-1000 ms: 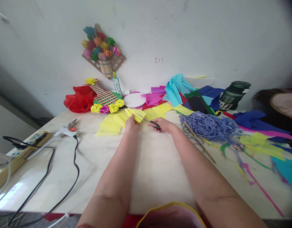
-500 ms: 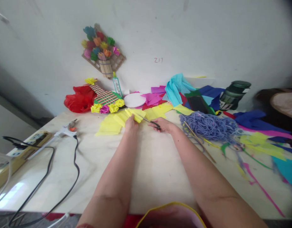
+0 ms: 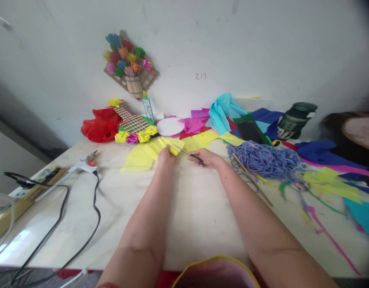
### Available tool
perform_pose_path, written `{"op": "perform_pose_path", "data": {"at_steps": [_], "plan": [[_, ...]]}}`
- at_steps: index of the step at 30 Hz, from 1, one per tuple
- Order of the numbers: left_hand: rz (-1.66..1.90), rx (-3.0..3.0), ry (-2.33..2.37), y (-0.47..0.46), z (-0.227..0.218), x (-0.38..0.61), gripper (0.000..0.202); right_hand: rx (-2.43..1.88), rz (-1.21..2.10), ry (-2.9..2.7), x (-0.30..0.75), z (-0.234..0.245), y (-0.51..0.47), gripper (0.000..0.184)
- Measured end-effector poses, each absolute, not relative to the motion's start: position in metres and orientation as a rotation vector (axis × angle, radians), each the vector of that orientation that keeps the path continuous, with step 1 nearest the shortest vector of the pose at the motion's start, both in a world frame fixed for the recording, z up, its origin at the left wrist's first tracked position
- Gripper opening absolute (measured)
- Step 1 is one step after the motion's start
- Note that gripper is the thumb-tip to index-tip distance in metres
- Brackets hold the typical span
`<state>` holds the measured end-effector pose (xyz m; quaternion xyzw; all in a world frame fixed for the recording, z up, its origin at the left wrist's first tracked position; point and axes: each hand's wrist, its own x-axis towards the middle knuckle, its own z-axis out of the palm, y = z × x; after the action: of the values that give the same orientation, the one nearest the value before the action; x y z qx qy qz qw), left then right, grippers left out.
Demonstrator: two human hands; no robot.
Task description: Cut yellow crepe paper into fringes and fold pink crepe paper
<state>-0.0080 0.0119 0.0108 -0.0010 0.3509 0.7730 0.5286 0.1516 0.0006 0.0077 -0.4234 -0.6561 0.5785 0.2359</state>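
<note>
Yellow crepe paper is pinched in my left hand, its folded end standing up from the fingers. My right hand is closed round the dark handles of a pair of scissors. The blades point left and reach the right edge of the held paper. More yellow paper lies flat just behind, and a loose yellow piece spreads to the left of my left hand. How far apart the blades are is too small to tell.
At left are a glue gun, its black cord, and a power strip. Blue-purple yarn and a wooden stick lie at right. Behind stand a flower-trimmed stick craft, a white disc, coloured paper and a dark green jar.
The scissor handles have drawn closer together in my right hand. My left hand and the paper stay in nearly the same place.
</note>
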Motion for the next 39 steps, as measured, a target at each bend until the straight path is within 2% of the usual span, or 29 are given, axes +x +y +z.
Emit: {"op": "perform_pose_path", "data": {"at_steps": [8,16,39], "plan": [[1.845,-0.002,0.845,0.014,0.01,-0.009,0.021,-1.148,1.576,-1.825,0.153,0.01,-0.001,0.036],[1.838,0.031,0.854,0.012,0.011,-0.005,0.017,-1.125,1.579,-1.833,0.153,0.013,-0.002,0.031],[1.768,0.033,0.896,0.014,0.009,0.002,0.009,-1.173,1.487,-1.814,0.147,0.014,-0.004,0.04]]}}
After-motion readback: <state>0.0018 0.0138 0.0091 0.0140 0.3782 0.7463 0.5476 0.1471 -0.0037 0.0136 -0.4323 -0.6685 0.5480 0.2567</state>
